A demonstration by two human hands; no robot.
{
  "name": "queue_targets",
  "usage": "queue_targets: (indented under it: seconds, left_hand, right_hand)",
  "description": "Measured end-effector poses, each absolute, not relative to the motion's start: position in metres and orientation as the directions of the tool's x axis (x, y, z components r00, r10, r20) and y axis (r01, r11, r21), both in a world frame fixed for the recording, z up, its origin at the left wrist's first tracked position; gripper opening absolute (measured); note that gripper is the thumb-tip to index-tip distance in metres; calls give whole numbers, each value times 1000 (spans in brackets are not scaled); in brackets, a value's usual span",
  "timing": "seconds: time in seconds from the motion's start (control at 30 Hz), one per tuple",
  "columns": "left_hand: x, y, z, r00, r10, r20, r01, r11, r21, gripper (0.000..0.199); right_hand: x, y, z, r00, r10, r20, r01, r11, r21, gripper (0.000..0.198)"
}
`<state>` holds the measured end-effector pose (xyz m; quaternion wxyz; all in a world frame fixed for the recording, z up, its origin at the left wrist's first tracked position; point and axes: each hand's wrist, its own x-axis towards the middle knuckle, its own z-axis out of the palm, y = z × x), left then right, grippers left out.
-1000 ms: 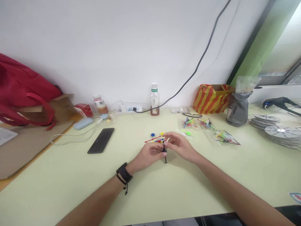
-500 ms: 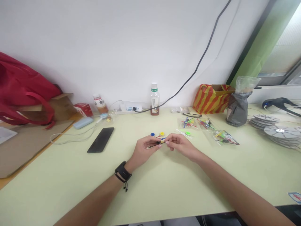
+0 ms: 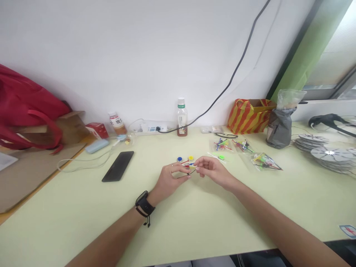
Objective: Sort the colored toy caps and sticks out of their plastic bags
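Over the middle of the table, my left hand (image 3: 171, 178) pinches a thin black plastic piece (image 3: 192, 172) between thumb and fingers. My right hand (image 3: 213, 170) is closed at the other end of this piece, thumb against forefinger. The piece looks slightly bent, and the fingers hide much of it. Just behind the fingertips lie a blue wheel-like disc (image 3: 179, 159), a yellow one (image 3: 190, 158) and a small red part (image 3: 184, 161). A blue part (image 3: 191, 164) shows between the hands. A green disc (image 3: 221, 157) rests beyond my right hand.
Bags of coloured plastic parts (image 3: 266, 162) lie to the right, near stacked silver discs (image 3: 332, 157). A phone (image 3: 118, 166) is at left, beside a white cable (image 3: 83, 168). Behind stand a drink bottle (image 3: 182, 118), a power strip (image 3: 150, 127) and a striped bag (image 3: 250, 116).
The black piece, long and straight before, now shows as a shorter, curved length between my hands. My left fingers have shifted over it. The view has moved slightly.
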<state>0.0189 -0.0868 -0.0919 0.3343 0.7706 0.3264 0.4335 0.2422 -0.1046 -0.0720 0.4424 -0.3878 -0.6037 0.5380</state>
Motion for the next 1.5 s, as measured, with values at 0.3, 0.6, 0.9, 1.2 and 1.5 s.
queue_targets:
  seconds: [0.3,0.6,0.9,1.2,1.5]
  left_hand:
    - [20,-90,-88,486,799,355,152,-478,865,11]
    - [25,-95,-85,557,804,207,-9,-244,970,26]
    - [23,-84,-87,421,896,139,-95,-109,990,34]
    - [22,-84,-84,356,927,116,-138,-70,988,38]
    - [23,-87,-84,388,909,152,-103,-121,987,35]
  right_hand:
    - [242,-106,-72,-326,934,143,-1,151,-989,29]
    - [245,-102,-78,-250,953,171,1,176,-984,41]
    - [244,-112,-80,-175,884,433,278,466,-840,68]
    - [244,-107,-79,-237,940,245,259,304,-917,65]
    - [237,-110,-75,-389,899,202,135,272,-953,43]
